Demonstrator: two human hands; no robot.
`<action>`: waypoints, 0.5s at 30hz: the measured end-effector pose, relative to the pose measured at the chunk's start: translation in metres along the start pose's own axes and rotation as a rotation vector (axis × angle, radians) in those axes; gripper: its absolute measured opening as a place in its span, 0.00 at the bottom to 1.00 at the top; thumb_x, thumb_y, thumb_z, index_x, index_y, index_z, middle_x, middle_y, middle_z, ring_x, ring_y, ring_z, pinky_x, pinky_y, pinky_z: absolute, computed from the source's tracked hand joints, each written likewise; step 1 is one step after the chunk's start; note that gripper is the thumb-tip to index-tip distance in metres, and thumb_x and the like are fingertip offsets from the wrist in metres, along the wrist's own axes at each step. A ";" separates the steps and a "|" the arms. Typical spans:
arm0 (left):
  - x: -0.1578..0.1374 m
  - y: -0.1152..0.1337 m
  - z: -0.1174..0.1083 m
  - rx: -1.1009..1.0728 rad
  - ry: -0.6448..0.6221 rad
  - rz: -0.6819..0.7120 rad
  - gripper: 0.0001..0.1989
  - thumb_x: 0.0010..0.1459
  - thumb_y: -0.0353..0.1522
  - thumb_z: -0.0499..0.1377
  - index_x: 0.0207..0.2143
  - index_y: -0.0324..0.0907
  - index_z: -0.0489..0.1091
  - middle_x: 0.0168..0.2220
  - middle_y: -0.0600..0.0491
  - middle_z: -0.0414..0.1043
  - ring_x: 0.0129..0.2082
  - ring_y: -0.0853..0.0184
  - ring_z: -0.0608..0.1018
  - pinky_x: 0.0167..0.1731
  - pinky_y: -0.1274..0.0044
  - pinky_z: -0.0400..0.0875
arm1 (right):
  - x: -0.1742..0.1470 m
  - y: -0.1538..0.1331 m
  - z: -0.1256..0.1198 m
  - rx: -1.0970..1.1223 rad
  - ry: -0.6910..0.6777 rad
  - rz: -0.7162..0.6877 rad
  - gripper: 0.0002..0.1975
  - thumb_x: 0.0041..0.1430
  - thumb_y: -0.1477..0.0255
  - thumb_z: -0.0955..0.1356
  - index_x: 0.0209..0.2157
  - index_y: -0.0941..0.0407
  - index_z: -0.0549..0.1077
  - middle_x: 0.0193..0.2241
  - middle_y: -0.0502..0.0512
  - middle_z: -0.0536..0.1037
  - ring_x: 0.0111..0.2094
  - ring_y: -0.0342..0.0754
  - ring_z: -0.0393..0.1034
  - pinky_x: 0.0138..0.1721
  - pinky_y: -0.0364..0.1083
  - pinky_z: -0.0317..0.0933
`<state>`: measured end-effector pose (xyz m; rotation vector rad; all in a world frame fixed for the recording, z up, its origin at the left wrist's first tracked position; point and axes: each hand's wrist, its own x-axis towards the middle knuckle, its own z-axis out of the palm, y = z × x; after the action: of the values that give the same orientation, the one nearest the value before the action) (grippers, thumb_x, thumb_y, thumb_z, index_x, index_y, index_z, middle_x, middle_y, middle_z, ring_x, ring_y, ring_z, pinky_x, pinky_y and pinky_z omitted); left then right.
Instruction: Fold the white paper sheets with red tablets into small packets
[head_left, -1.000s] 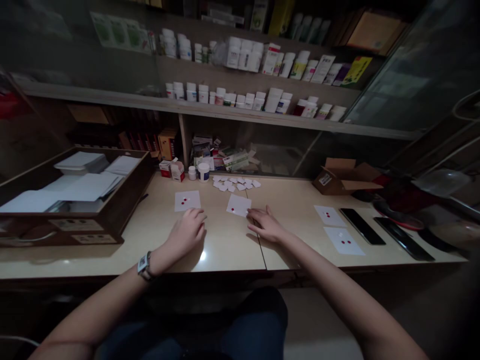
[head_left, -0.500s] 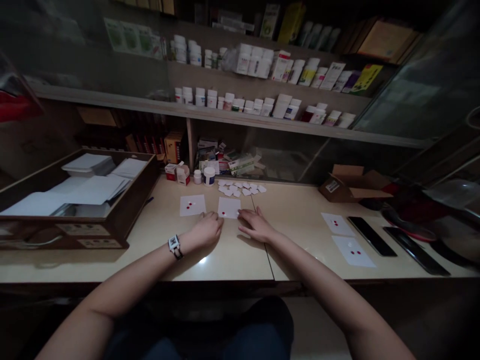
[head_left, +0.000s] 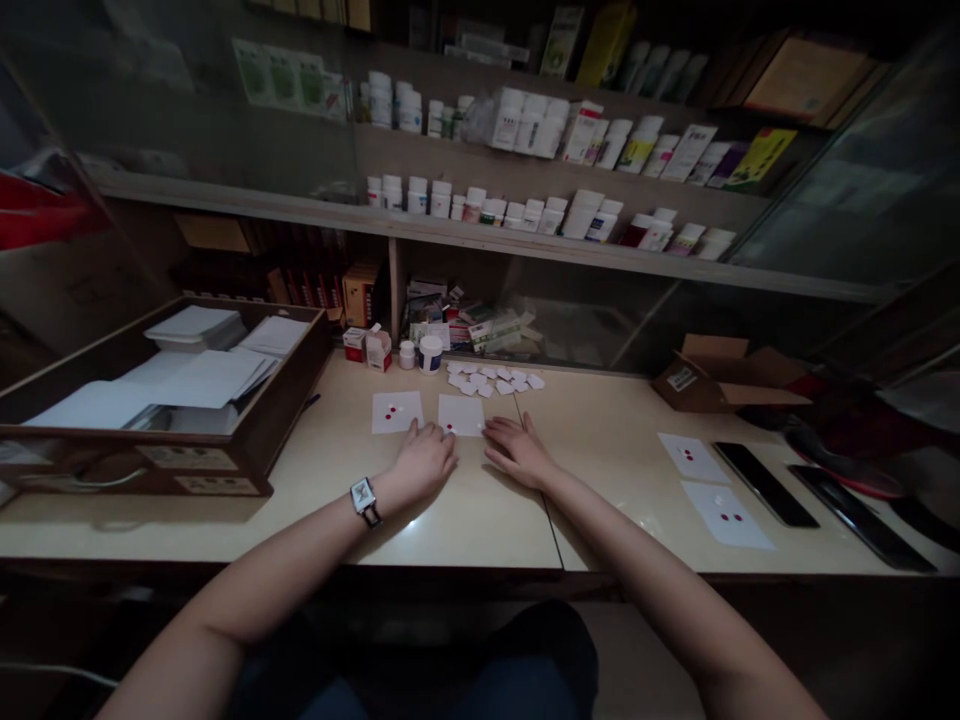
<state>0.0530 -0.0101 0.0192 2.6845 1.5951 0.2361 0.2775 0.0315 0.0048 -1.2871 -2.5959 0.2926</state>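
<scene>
In front of me on the counter lies a white paper square, with a red tablet near its lower left corner and small whitish spots near its lower edge. My left hand, below a wristwatch, rests palm down at that corner, its fingers slightly bent and apart. At the opposite lower corner, my right hand is open, fingertips touching or close to the paper's edge. To the left, a second paper square carries red and white tablets. Behind both sheets are several small white paper pieces.
A wooden drawer box with paper stacks stands left. White bottles and small cartons line the back. On the right are more paper sheets with tablets, two dark phone-like slabs and an open cardboard box.
The middle paper square has slid slightly left, closer to the square beside it. My hands have shifted slightly with it. The camera view has also turned a little left.
</scene>
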 end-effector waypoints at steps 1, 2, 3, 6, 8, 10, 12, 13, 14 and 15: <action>0.001 -0.001 0.001 0.003 0.004 -0.004 0.15 0.63 0.37 0.49 0.46 0.38 0.67 0.43 0.42 0.70 0.46 0.55 0.69 0.54 0.57 0.53 | 0.001 -0.002 0.000 -0.007 -0.001 -0.012 0.22 0.62 0.60 0.60 0.53 0.55 0.69 0.55 0.62 0.68 0.59 0.59 0.56 0.60 0.67 0.27; 0.002 -0.001 0.003 0.007 0.006 -0.008 0.16 0.63 0.38 0.49 0.45 0.38 0.67 0.43 0.42 0.70 0.46 0.54 0.68 0.54 0.56 0.52 | 0.003 -0.004 0.001 -0.015 -0.001 -0.022 0.22 0.62 0.60 0.61 0.53 0.55 0.69 0.55 0.62 0.69 0.58 0.59 0.56 0.60 0.66 0.27; 0.003 -0.002 0.004 0.011 0.007 -0.012 0.16 0.63 0.38 0.49 0.45 0.37 0.67 0.44 0.41 0.69 0.47 0.54 0.68 0.54 0.56 0.51 | 0.005 -0.006 0.001 -0.023 -0.001 -0.031 0.22 0.62 0.60 0.61 0.53 0.55 0.69 0.54 0.62 0.69 0.58 0.59 0.56 0.60 0.66 0.27; 0.008 -0.004 0.008 0.028 0.023 -0.026 0.19 0.63 0.39 0.48 0.47 0.36 0.68 0.45 0.40 0.69 0.47 0.53 0.68 0.54 0.55 0.51 | 0.015 -0.011 0.003 -0.049 -0.003 -0.064 0.23 0.61 0.58 0.61 0.52 0.55 0.70 0.53 0.62 0.70 0.57 0.59 0.57 0.60 0.66 0.27; 0.011 -0.005 0.010 0.045 0.037 -0.037 0.20 0.64 0.40 0.46 0.48 0.36 0.67 0.45 0.40 0.69 0.47 0.53 0.68 0.54 0.54 0.50 | 0.024 -0.014 0.004 -0.059 -0.002 -0.083 0.23 0.61 0.58 0.62 0.51 0.56 0.70 0.52 0.63 0.71 0.57 0.59 0.57 0.60 0.66 0.27; 0.014 -0.006 0.012 0.062 0.044 -0.062 0.21 0.64 0.40 0.46 0.49 0.35 0.67 0.45 0.40 0.69 0.47 0.53 0.68 0.54 0.54 0.50 | 0.032 -0.018 0.006 -0.064 0.006 -0.098 0.22 0.61 0.58 0.62 0.51 0.57 0.71 0.52 0.64 0.71 0.57 0.59 0.57 0.60 0.66 0.29; 0.018 -0.007 0.014 0.076 0.044 -0.088 0.21 0.63 0.39 0.47 0.51 0.35 0.66 0.45 0.39 0.69 0.47 0.52 0.68 0.54 0.54 0.50 | 0.040 -0.024 0.008 -0.062 0.016 -0.103 0.22 0.62 0.58 0.62 0.50 0.57 0.70 0.52 0.64 0.71 0.57 0.59 0.57 0.60 0.66 0.31; 0.019 -0.008 0.016 0.082 0.044 -0.097 0.20 0.63 0.38 0.48 0.51 0.34 0.66 0.45 0.39 0.68 0.48 0.52 0.67 0.54 0.53 0.50 | 0.044 -0.028 0.009 -0.055 0.016 -0.106 0.22 0.62 0.59 0.62 0.51 0.57 0.70 0.52 0.64 0.70 0.57 0.58 0.58 0.60 0.65 0.32; 0.019 -0.008 0.018 0.086 0.050 -0.102 0.20 0.63 0.37 0.48 0.52 0.34 0.65 0.46 0.39 0.68 0.48 0.51 0.67 0.54 0.53 0.50 | 0.047 -0.031 0.010 -0.050 0.021 -0.098 0.21 0.62 0.59 0.62 0.50 0.57 0.70 0.52 0.64 0.70 0.56 0.58 0.58 0.60 0.65 0.33; 0.019 -0.009 0.019 0.088 0.059 -0.098 0.20 0.62 0.36 0.48 0.52 0.34 0.65 0.46 0.39 0.68 0.48 0.51 0.67 0.54 0.53 0.50 | 0.048 -0.033 0.011 -0.044 0.025 -0.094 0.20 0.63 0.60 0.62 0.50 0.57 0.70 0.52 0.64 0.70 0.56 0.57 0.58 0.60 0.64 0.34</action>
<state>0.0570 0.0124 0.0017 2.6773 1.7888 0.2515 0.2207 0.0496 0.0092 -1.1705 -2.6459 0.2021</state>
